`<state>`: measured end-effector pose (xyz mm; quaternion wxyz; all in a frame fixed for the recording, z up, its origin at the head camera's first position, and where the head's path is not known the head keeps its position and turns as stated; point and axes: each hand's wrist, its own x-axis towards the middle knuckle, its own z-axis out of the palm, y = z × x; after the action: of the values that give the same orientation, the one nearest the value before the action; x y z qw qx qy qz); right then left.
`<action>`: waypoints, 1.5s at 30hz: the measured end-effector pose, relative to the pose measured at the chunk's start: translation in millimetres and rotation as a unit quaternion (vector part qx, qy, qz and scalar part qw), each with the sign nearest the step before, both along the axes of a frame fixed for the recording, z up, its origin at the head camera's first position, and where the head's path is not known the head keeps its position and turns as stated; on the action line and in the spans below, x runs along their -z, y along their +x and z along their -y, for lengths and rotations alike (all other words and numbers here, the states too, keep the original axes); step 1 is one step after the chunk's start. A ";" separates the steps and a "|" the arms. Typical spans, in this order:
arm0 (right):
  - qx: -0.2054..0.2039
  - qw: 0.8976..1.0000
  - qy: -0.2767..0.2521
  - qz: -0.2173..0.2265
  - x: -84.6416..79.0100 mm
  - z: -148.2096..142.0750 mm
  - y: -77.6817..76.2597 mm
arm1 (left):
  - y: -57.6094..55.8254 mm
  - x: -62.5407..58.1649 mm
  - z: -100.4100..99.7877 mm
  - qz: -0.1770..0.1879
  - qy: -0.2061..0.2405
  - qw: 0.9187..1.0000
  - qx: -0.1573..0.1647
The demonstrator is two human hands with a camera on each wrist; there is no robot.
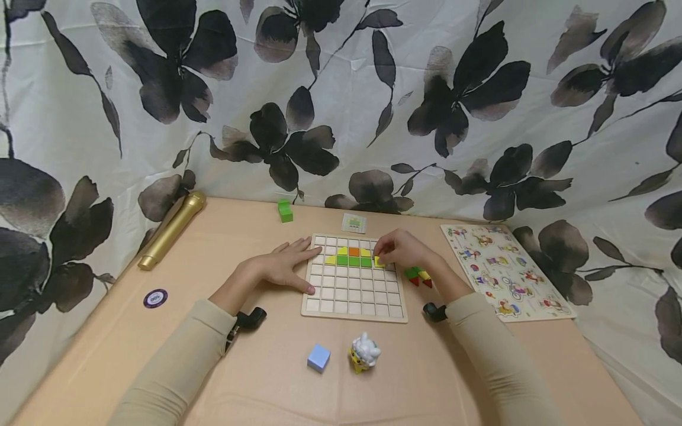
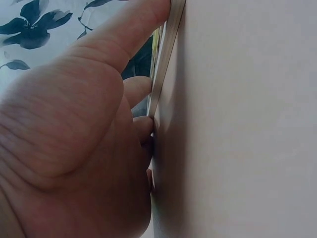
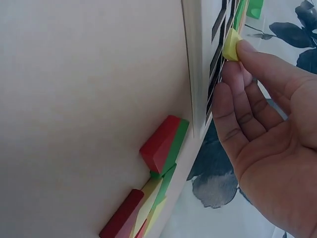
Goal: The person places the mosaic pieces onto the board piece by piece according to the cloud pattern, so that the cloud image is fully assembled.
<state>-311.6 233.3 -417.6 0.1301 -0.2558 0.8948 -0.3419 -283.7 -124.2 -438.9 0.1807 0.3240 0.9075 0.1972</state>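
A square wooden grid board (image 1: 354,294) lies on the table with green, orange and yellow pieces set in its upper rows. My left hand (image 1: 282,263) rests along its left edge, fingers spread and straight, thumb near the lower left; the left wrist view shows the fingertips touching the board's side. At the right end of the coloured row my right hand (image 1: 404,248) pinches a yellow piece (image 3: 231,45) between thumb and fingers, at the grid. Just right of the board lie loose red, green and yellow blocks (image 3: 166,144).
A small pattern card (image 1: 354,223) and a green block (image 1: 285,210) sit behind the board. Rightward lies a picture puzzle board (image 1: 503,266). A blue cube (image 1: 318,358) and a small figurine (image 1: 364,353) stand in front. Leftward are a gold tube (image 1: 173,231) and a round chip (image 1: 155,298).
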 end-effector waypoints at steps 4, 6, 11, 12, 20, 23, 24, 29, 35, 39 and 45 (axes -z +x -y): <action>-0.001 1.000 0.008 -0.005 1.9 2.6 0.8 | 0.4 -0.5 0.1 0.001 -0.001 1.000 -0.001; 0.002 1.000 0.014 -0.006 1.6 4.5 2.1 | 0.3 -0.4 0.1 0.001 0.000 1.000 -0.001; 0.002 0.998 0.059 -0.021 -1.3 7.1 7.2 | -0.3 0.4 -0.5 0.001 -0.001 1.000 0.001; 0.000 0.997 0.067 -0.025 -1.5 6.5 8.4 | -0.7 1.0 -0.8 0.000 -0.001 1.000 0.002; 0.053 0.996 0.051 -0.055 -14.4 -16.1 23.0 | -1.8 1.9 -1.9 0.001 -0.007 1.000 0.003; 0.082 0.993 0.013 -0.080 -21.3 -32.4 27.3 | -2.0 1.3 -1.8 0.001 -0.008 1.000 0.001; 0.090 0.992 0.003 -0.086 -23.3 -38.0 28.5 | -2.0 1.2 -1.8 0.001 -0.008 1.000 0.001; 0.135 0.986 -0.013 -0.097 -26.8 -65.9 31.7 | -1.1 1.0 -1.1 0.001 -0.005 1.000 0.001; 0.179 0.979 0.022 -0.092 -19.7 -93.9 30.2 | -1.3 1.4 -0.3 0.005 -0.005 1.000 -0.003; 0.192 0.978 0.059 -0.064 -13.3 -100.9 30.3 | -1.2 0.7 0.2 0.008 -0.008 1.000 -0.007; 0.145 0.986 0.085 0.003 -0.7 -99.0 26.3 | -1.5 1.0 -0.4 0.008 -0.005 1.000 -0.003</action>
<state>-285.3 332.3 -416.8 0.1031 -0.1099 0.9479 -0.2808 -285.3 -123.8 -439.9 0.1888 0.3192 0.9079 0.1956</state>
